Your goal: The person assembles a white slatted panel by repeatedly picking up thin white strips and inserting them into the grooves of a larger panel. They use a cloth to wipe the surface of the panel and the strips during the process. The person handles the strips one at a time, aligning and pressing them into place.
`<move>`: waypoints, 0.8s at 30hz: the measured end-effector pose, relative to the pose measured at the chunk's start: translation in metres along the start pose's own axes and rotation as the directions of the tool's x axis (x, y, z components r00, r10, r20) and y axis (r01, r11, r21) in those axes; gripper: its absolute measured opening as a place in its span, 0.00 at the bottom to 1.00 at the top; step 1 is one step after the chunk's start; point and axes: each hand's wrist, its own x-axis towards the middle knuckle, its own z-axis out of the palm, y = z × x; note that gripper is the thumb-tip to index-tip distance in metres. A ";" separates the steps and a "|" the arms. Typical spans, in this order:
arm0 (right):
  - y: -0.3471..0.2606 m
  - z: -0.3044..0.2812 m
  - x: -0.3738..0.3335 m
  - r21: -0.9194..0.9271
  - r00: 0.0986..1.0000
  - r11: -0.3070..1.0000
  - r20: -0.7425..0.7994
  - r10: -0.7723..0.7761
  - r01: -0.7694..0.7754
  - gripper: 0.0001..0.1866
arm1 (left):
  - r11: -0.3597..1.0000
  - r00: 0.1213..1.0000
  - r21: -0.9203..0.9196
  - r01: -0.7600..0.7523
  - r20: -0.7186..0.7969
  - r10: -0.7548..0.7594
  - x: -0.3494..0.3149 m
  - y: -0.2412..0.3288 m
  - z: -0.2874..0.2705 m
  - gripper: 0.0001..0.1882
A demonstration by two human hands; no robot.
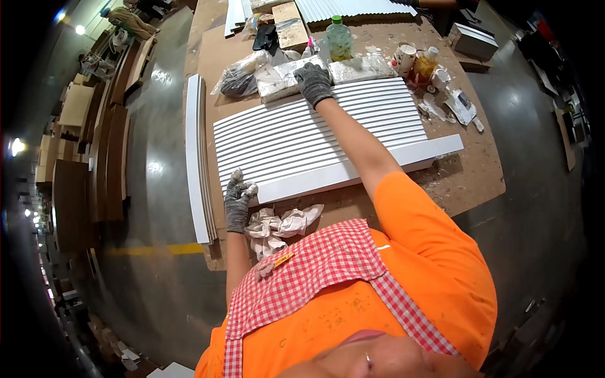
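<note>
- Right hand (pixel 313 83) reaches far over the desk (pixel 469 173) in a gray glove. Its fingers are bent and rest on a white, blotchy block (pixel 277 82) near the back of the white strips. I cannot tell if they grip it or just lie on it.
- Left hand (pixel 239 200) wears a gray glove too, with white smears on the fingertips. It is at the near left corner of the strips, by the end of the long white board (pixel 353 173). The thumb is a little apart from the fingers, but I cannot tell if it pinches anything.
- White strips (pixel 321 126) lie side by side in the middle of the desk, with dark lines between them.
- That long board runs along their near side and pokes out past them on the right.
- More long white boards (pixel 196 164) lie in a pile on the left.
- A crumpled white rag (pixel 280 227) is just beside the left hand.
- Behind the strips are another blotchy block (pixel 363 68), a clear bag (pixel 242 74) with dark stuff inside, and a bottle with a green cap (pixel 339 43).
- To the right of that are a messy white can (pixel 405 57) and a bottle with orange-brown stuff (pixel 424 67).
</note>
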 end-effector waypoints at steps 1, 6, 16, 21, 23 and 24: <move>0.002 -0.001 -0.002 0.027 1.000 1.000 -0.013 -0.010 0.010 0.09 | 1.000 1.000 -0.008 0.027 -0.002 -0.027 0.001 -0.001 -0.001 0.14; 0.035 -0.026 -0.016 0.376 0.959 0.905 -0.265 -0.102 0.200 0.10 | 1.000 1.000 0.001 0.003 -0.005 -0.003 -0.001 0.007 0.004 0.15; 0.453 -0.181 -0.141 -0.279 0.663 0.603 -0.365 0.653 -0.747 0.18 | 0.999 0.997 -0.004 -0.051 0.066 0.052 0.013 -0.004 0.006 0.16; 0.456 -0.158 -0.168 -0.288 0.589 0.547 -0.085 0.803 -0.786 0.29 | 0.965 0.990 0.224 -0.136 0.069 0.124 -0.002 -0.003 -0.008 0.16; 0.514 -0.149 -0.175 -0.338 0.647 0.587 -0.092 0.757 -0.735 0.29 | 0.965 0.986 0.211 -0.154 0.102 0.135 0.004 0.003 -0.003 0.17; 0.549 -0.164 -0.179 -0.376 0.683 0.604 -0.121 0.720 -0.703 0.28 | 0.981 0.988 0.150 -0.121 0.114 0.104 0.011 0.000 0.003 0.17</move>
